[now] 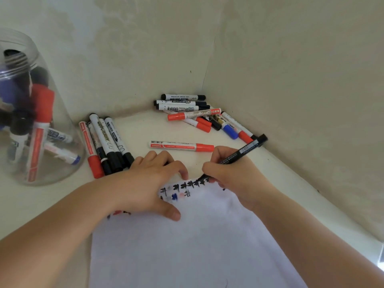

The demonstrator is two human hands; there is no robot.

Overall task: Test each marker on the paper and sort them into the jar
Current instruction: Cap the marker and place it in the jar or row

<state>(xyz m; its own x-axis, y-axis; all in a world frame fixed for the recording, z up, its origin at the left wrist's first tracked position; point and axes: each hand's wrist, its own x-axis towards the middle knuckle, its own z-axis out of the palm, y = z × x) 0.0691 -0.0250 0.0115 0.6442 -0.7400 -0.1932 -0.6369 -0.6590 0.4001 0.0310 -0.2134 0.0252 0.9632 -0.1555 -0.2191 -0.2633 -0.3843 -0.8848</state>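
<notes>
My right hand (232,175) grips a black marker (244,150) with its tip touching the top edge of the white paper (187,246), among rows of black, red and blue test marks. My left hand (145,181) presses flat on the paper's upper left, fingers spread; whether a cap lies under it is hidden. A clear jar (66,129) at the far left holds several red, blue and black markers. A red-capped marker (180,146) lies alone just beyond my hands.
A row of several red and black markers (106,142) lies between the jar and my left hand. A loose pile of markers (199,115) fills the back corner. Walls close the table at the back and right.
</notes>
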